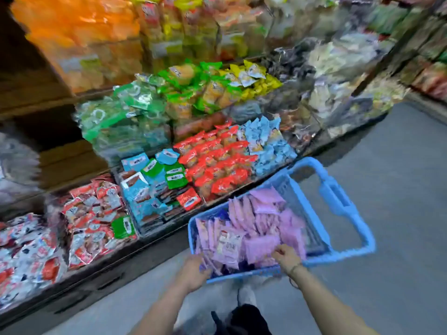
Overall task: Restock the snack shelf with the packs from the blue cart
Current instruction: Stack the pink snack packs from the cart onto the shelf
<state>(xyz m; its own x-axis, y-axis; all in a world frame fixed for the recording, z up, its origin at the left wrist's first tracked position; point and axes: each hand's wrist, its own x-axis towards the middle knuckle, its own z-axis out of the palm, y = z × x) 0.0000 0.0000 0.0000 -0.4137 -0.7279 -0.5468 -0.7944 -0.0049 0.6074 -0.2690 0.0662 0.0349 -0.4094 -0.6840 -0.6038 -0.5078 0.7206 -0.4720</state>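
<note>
Reaching forward and down, both bare forearms extend from the bottom edge of the view into the near end of the blue cart (348,228).

1. Left hand (193,272): positioned at the near-left corner of the cart, back of the hand up. Its fingers curl into the stack and grip a bunch of purple packs (261,221) at their near edge. Motion blur hides the fingertips.
2. Right hand (286,257): positioned at the near-right side of the cart, just inside the rim. The fingers curl down onto the top of the purple packs and hold them. A thin band (294,269) sits on the wrist.
3. Purple packs: all lie inside the cart, standing on edge in rows from the near wall to about the middle. One pack with a white printed face (228,240) lies between the two hands.
4. Blue cart: stands on the grey floor (387,165), just beside the lowest tier of the snack shelf (154,234), to the shelf's right.
5. Snack shelf: the tiers nearest the cart carry red packs (217,165) and light-blue packs (271,141); green packs (121,112) sit higher up. The upper tiers are blurred.
</note>
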